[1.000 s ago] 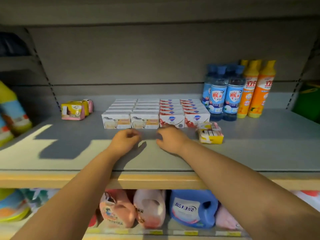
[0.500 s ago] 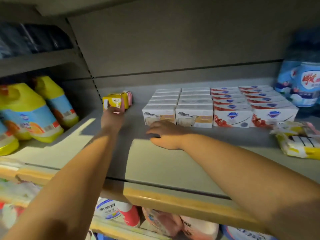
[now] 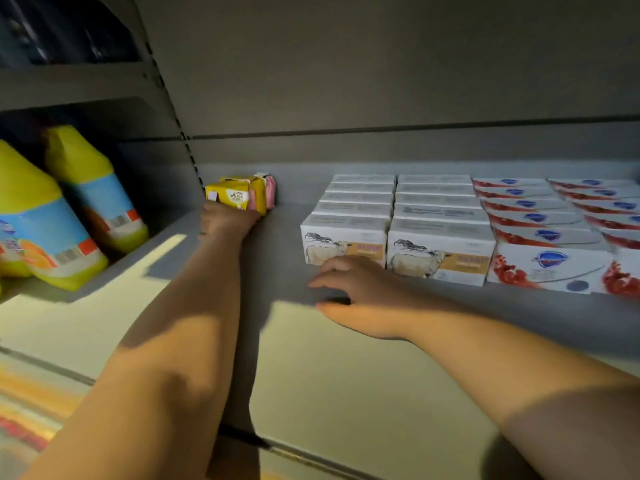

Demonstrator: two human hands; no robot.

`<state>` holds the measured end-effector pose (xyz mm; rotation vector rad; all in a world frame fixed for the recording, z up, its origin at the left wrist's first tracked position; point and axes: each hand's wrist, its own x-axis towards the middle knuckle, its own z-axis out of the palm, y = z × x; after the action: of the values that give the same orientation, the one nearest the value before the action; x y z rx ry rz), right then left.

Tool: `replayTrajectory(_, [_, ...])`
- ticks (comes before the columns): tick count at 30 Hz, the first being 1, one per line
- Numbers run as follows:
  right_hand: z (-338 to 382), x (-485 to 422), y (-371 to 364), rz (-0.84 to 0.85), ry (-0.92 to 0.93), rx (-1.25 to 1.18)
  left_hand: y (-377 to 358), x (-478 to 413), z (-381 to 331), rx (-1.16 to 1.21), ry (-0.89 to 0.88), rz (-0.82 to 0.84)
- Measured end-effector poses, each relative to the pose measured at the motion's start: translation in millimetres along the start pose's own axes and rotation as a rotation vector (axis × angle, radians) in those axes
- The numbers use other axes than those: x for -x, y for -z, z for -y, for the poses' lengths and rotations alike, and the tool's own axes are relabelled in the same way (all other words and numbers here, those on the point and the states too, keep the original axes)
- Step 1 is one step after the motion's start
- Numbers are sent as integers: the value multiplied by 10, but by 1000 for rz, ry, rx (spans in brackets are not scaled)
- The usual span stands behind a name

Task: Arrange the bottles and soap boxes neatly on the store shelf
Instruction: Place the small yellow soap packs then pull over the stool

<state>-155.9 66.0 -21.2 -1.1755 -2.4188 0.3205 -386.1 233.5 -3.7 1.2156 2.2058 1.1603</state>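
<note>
A small group of yellow soap packs [image 3: 229, 195] with pink soap packs [image 3: 270, 191] behind them sits at the back left of the grey shelf [image 3: 346, 382]. My left hand [image 3: 225, 220] reaches in and touches the front yellow pack from below; its fingers are hidden. White soap boxes with a sheep picture [image 3: 346, 237] stand in two tidy rows at the middle. To their right are rows of white and red soap boxes [image 3: 547, 263]. My right hand [image 3: 356, 294] rests palm down on the shelf just in front of the sheep boxes, fingers apart, holding nothing.
Two large yellow bottles with blue labels [image 3: 45, 233] lean in the neighbouring bay on the left, beyond a slotted upright [image 3: 173, 109]. The shelf's back wall is close behind the packs. Bare shelf lies between the yellow packs and the sheep boxes.
The view has swung left and closer. My left hand moved from the shelf's middle to the yellow soap packs at the back left. My right hand stayed in front of the sheep boxes.
</note>
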Motion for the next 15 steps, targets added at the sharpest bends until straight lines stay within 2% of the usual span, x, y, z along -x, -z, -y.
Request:
replayTrajectory(3, [4, -1, -2, -4, 5, 4, -35, -9, 26, -12, 5, -80])
replayTrajectory(6, [-2, -6, -15, -6, 8, -1, -15, 1, 41, 47, -10, -76])
replayTrajectory(8, [-13, -14, -27, -6, -6, -30, 37, 32, 53, 182, 5, -57])
replayTrajectory(10, [-25, -26, -38, -18, -29, -59, 103, 133, 66, 420, 8, -36])
replayTrajectory(12, [-27, -37, -46, -40, -44, -70, 189, 342, 64, 783, 15, 105])
replayTrajectory(14, [-16, -45, -49, -59, -47, -68, 323, 615, 65, 1121, 86, 360])
replayTrajectory(15, [-9, -45, -45, -66, -46, -65, 400, 747, 75, 1212, 110, 483])
